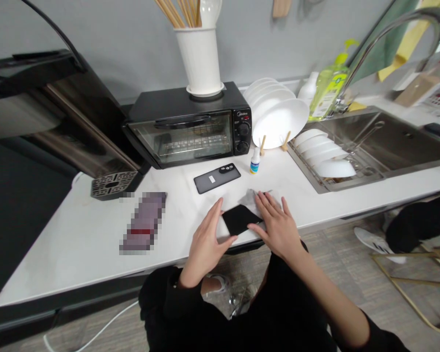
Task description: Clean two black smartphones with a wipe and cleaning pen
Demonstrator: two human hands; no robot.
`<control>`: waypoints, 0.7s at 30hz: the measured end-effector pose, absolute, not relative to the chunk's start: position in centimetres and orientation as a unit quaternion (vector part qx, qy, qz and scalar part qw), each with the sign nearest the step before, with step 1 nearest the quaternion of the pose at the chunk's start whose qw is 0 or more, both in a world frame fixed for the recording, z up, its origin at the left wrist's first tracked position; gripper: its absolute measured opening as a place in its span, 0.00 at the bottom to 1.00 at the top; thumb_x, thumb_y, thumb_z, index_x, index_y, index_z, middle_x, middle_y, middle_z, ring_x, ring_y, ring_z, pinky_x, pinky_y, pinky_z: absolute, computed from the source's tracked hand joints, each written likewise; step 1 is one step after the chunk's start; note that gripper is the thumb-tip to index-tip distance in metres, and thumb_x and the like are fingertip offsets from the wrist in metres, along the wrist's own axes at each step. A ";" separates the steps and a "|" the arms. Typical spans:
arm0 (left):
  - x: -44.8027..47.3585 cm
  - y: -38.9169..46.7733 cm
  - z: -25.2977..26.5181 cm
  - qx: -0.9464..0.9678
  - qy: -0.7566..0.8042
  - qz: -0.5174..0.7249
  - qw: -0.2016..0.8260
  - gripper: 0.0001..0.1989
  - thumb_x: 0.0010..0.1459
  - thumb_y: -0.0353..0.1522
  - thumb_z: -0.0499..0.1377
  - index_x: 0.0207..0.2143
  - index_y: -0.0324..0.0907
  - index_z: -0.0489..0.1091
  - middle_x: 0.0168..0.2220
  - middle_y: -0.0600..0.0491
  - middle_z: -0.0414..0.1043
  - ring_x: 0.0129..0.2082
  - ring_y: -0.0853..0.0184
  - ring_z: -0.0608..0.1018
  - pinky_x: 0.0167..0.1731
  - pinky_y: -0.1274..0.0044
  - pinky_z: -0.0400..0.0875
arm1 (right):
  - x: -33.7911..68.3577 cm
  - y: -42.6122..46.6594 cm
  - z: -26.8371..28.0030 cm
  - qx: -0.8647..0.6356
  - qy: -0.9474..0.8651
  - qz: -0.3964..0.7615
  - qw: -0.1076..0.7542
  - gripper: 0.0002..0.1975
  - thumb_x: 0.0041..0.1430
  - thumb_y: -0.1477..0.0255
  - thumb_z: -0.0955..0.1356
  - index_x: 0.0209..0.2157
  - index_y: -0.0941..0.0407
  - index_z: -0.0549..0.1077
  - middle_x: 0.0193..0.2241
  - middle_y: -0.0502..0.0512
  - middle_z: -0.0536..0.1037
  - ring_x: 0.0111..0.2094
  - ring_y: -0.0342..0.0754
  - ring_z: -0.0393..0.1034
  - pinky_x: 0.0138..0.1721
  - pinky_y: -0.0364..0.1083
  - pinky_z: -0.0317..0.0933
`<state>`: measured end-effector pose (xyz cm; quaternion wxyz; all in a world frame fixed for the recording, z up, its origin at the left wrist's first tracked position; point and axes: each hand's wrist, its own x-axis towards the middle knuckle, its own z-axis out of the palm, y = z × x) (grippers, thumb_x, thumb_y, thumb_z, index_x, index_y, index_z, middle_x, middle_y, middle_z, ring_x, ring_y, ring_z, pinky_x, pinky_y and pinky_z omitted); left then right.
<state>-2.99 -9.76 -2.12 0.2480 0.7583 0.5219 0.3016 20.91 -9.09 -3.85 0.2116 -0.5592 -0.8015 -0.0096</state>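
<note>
A black-screened phone (238, 220) lies flat on the white counter (84, 244) in front of me. My left hand (207, 239) is at its left end, fingers stretched out and thumb apart, the thumb touching its lower left corner. Over the phone's right part is a crumpled grey cloth (248, 198). My right hand (276, 222) rests flat on that cloth, fingers extended, its thumb reaching onto the phone. The phone's right end is hidden under the hand and cloth. Behind them lie a dark phone case (217, 178) with camera holes and a small white-and-blue spray bottle (254, 161).
A pixelated flat object (144, 222) lies on the left. A toaster oven (190, 132) stands at the back, bearing a white utensil pot (200, 58). Racked plates (278, 120) and a sink (399, 142) with bowls are right; a black drinks machine (77, 112) is left.
</note>
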 end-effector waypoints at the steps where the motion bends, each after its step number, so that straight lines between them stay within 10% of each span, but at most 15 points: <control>1: -3.0 -9.8 -2.2 0.757 0.522 0.302 0.252 0.52 0.61 0.34 0.69 0.77 0.58 0.38 0.76 0.48 0.52 0.70 0.56 0.68 0.70 0.62 0.63 | 19.8 -9.5 -3.7 -0.536 -0.817 0.001 0.212 0.44 0.70 0.44 0.59 0.74 0.60 0.52 0.73 0.64 0.59 0.74 0.63 0.55 0.71 0.70 0.51; 21: -3.2 -9.6 -2.3 0.744 0.526 0.309 0.273 0.52 0.61 0.30 0.68 0.76 0.58 0.40 0.75 0.50 0.55 0.67 0.59 0.71 0.68 0.65 0.66 | 16.7 -12.2 -3.1 -0.393 -0.894 0.073 0.202 0.45 0.69 0.42 0.58 0.74 0.59 0.54 0.73 0.60 0.58 0.74 0.56 0.53 0.74 0.65 0.48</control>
